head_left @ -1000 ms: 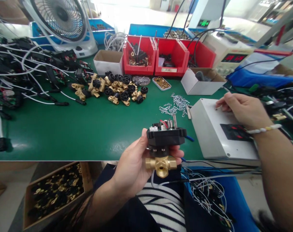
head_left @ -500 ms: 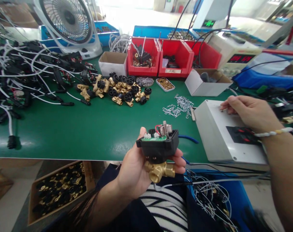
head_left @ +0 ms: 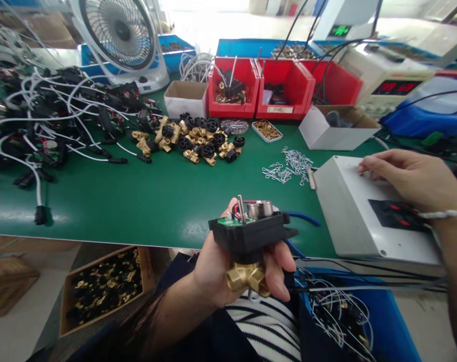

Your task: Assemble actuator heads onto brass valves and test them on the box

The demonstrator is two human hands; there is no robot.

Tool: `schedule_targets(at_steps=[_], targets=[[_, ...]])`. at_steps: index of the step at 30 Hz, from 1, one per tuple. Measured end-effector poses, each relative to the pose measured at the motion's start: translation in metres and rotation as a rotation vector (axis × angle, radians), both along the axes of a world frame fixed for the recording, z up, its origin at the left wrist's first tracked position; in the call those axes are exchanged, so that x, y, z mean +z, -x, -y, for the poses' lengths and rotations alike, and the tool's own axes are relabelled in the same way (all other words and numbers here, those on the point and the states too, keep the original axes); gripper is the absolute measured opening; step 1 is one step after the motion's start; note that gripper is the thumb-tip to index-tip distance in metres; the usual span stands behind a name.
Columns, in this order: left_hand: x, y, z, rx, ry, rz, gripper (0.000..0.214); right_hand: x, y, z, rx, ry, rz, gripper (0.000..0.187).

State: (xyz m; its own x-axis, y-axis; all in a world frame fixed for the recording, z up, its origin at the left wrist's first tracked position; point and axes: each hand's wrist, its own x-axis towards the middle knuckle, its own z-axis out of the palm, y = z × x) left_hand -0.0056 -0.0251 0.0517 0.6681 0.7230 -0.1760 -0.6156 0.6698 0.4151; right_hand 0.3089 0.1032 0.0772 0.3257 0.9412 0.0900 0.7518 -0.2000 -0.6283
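Observation:
My left hand (head_left: 223, 266) is closed round a valve assembly (head_left: 247, 246): a black open-topped actuator housing with a small circuit board, a motor and a shaft, sitting on a brass tee body. I hold it above my lap, just off the green table's (head_left: 138, 201) front edge. My right hand (head_left: 411, 176) rests palm down on a white box (head_left: 349, 211) with a black switch panel, fingers curled at its far edge. What the fingertips touch is too small to make out.
A heap of brass fittings and black caps (head_left: 198, 138) lies mid-table, wire clips (head_left: 289, 166) beside the white box. Red bins (head_left: 266, 88), cardboard boxes, a fan (head_left: 123, 35) and a power supply (head_left: 387, 75) stand behind. Cabled parts (head_left: 55, 120) crowd the left. A carton of parts (head_left: 100, 289) sits below.
My left hand has turned the valve assembly and lowered it slightly, so the brass body points differently. The view has shifted to the left. My right hand stays on the white box.

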Motion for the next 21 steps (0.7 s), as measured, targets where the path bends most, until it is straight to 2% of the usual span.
schedule_targets(at_steps=[3,10,21], targets=[[-0.002,0.000,0.000,-0.017,0.000,0.053,0.067,-0.001,-0.001,-0.001,0.002,-0.006,-0.001,0.059],[-0.002,-0.001,-0.006,0.029,-0.013,0.194,0.031,-0.004,-0.007,-0.002,0.018,-0.015,0.011,0.059],[0.006,-0.004,-0.006,0.096,0.165,0.298,0.017,0.007,0.013,0.005,-0.038,0.018,0.025,0.041]])
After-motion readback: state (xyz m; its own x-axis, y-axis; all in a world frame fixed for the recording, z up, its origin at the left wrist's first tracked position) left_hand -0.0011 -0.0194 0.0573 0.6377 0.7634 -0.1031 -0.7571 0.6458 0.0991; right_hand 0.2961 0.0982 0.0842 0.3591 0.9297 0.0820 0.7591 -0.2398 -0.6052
